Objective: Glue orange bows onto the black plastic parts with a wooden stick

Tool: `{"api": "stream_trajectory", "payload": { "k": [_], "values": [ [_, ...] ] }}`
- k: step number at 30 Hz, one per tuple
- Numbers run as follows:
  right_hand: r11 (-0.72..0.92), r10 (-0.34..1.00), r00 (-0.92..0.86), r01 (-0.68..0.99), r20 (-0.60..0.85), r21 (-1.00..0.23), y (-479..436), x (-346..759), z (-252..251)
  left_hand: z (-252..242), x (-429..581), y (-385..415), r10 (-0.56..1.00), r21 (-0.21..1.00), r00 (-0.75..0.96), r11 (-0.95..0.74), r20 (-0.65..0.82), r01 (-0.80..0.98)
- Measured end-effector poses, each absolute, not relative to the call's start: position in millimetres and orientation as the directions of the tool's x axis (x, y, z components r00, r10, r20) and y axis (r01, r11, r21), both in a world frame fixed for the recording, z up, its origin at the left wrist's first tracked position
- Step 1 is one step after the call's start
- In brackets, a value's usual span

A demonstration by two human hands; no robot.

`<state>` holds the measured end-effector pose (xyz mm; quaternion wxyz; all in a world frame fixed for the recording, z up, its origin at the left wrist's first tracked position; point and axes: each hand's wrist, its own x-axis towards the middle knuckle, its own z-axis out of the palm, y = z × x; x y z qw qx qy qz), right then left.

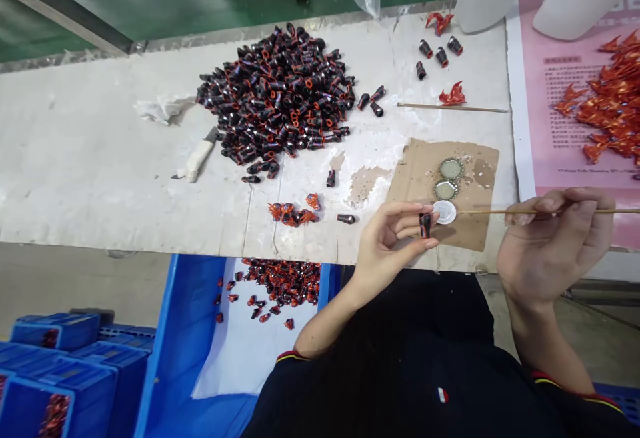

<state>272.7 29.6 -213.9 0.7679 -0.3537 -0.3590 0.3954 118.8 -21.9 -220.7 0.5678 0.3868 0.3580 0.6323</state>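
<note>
"So, what did my left hand (390, 238) hold, seen from my spot far away?"

"It pinched a small black piece (425, 225) between thumb and fingers, just left of a white disc (444, 212)."

"And my right hand (555, 251)?"

"It gripped a thin stick (483, 212). The stick pointed left at the disc, but I couldn't tell if they touched."

"What was under the disc?"

"A brown card (420, 165). Two bottle caps (451, 169) sat on it, on the disc's far side."

"I saw a big pile of black pieces (285, 95) too."

"Yes, far and left on the table (85, 158). Orange pieces (615, 101) lay on a pink sheet (543, 138) to the right."
</note>
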Motion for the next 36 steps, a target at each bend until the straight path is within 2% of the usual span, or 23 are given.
{"api": "stream_trajectory", "payload": {
  "k": [7,21,30,36],
  "values": [
    [0.379,0.898,0.321,-0.221,0.3,-0.899,21,265,-219,-222,120,-23,0.999,0.889,-0.019,-0.052,0.049,-0.455],
    [0.482,0.867,0.248,-0.203,0.432,-0.852,20,265,-226,-215,120,-23,0.998,0.869,-0.024,0.036,-0.055,-0.493],
    [0.415,0.89,0.26,-0.118,0.375,-0.902,18,265,-223,-219,119,-25,0.999,0.929,-0.036,0.011,-0.026,-0.369],
    [0.412,0.9,0.227,-0.167,0.371,-0.896,19,265,-223,-221,118,-25,0.996,0.951,-0.058,-0.078,0.064,-0.3]
  ]
}}
